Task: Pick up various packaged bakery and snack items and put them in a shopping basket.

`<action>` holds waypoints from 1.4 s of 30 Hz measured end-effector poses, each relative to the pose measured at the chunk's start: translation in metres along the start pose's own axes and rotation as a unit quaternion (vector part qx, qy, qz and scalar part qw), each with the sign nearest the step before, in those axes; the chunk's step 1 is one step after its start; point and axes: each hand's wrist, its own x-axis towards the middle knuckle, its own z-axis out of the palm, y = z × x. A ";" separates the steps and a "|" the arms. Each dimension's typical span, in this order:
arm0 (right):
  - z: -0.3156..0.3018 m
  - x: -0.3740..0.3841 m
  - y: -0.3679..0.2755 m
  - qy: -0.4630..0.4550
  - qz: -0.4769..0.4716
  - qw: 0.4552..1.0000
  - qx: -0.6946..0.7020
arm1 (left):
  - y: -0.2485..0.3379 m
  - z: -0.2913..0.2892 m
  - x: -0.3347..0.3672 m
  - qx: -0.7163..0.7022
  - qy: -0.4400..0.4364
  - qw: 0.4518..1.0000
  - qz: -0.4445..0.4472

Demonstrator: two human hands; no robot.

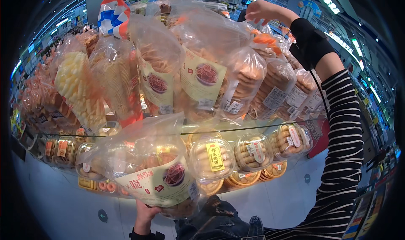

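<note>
My left hand (147, 214) is closed round the lower part of a clear plastic bag of snack chips (158, 183) with a cream label. The bag hangs at the front of the display, before the glass edge. My right hand (263, 13) reaches over the heaped bags at the far right, its fingers bent a little, apart, with nothing seen in them. Below it are bags with orange ties (265, 38) and a bag of round biscuits (247, 81). Two more cream-labelled snack bags (204, 75) stand upright in the middle of the heap.
A glass shelf edge (236, 129) runs across the front. Beneath it sit clear tubs of pastries (213, 157) and biscuits (254, 152). A bag of pale yellow puffs (78, 86) and a bag of stacked wafers (114, 75) stand at left. The pale tiled floor (63, 189) lies below.
</note>
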 end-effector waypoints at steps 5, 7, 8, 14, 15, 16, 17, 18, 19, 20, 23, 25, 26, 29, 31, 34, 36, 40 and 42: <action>0.008 0.024 -0.081 -0.035 -0.146 0.987 0.060 | 0.000 -0.009 -0.002 -0.006 0.010 1.000 -0.026; 0.022 0.048 -0.097 -0.036 -0.196 0.978 0.065 | -0.002 -0.018 -0.007 0.020 0.010 0.999 -0.038; 0.032 0.060 -0.102 -0.037 -0.244 0.966 0.074 | -0.002 -0.023 -0.011 0.023 0.017 0.999 -0.036; 0.033 0.076 -0.099 -0.171 -0.209 0.961 0.065 | -0.003 -0.024 -0.011 -0.020 0.043 0.998 -0.028; 0.027 0.073 -0.096 -0.173 -0.210 0.960 0.065 | -0.003 -0.024 -0.010 -0.022 0.044 0.999 -0.023; 0.018 0.061 -0.123 -0.238 -0.242 0.933 0.120 | 0.003 -0.030 -0.014 -0.014 0.064 0.998 -0.014; -0.006 0.035 -0.128 -0.297 -0.243 0.910 0.157 | 0.001 -0.030 -0.013 -0.022 0.053 0.998 -0.015; -0.018 0.020 -0.128 -0.258 -0.215 0.935 0.110 | 0.001 -0.029 -0.011 -0.028 0.043 0.998 -0.022; -0.025 0.012 -0.127 -0.219 -0.187 0.956 0.062 | 0.000 -0.028 -0.010 -0.035 0.034 0.998 -0.028; -0.033 0.015 -0.127 -0.228 -0.147 0.960 0.067 | -0.002 -0.029 -0.009 -0.035 0.032 0.998 -0.029; -0.038 0.022 -0.132 -0.224 -0.125 0.963 0.081 | -0.006 -0.031 -0.007 0.006 0.035 0.999 -0.007; -0.028 0.033 -0.140 -0.211 -0.148 0.962 0.090 | -0.004 -0.029 -0.007 -0.008 0.038 0.999 0.007; -0.018 0.045 -0.137 -0.219 -0.155 0.961 0.060 | -0.004 -0.030 -0.007 -0.008 0.039 0.999 0.009; 0.014 0.072 -0.138 -0.149 -0.147 0.976 -0.066 | -0.007 -0.034 -0.013 -0.006 0.015 1.000 -0.016; 0.014 0.120 -0.048 -0.193 -0.181 0.959 -0.105 | -0.023 -0.018 -0.002 -0.069 -0.021 0.996 -0.050; 0.050 0.097 -0.141 -0.170 -0.235 0.956 0.043 | -0.008 -0.036 -0.018 0.008 0.054 0.998 -0.009; 0.045 0.090 -0.151 -0.158 -0.196 0.967 0.039 | -0.013 -0.035 -0.016 0.011 0.049 0.999 0.000; 0.037 0.088 -0.154 -0.152 -0.202 0.967 -0.010 | -0.010 -0.030 -0.012 -0.031 0.061 0.998 0.007; 0.032 0.088 -0.135 -0.164 -0.167 0.964 0.126 | -0.016 -0.028 -0.008 -0.043 0.044 0.998 0.005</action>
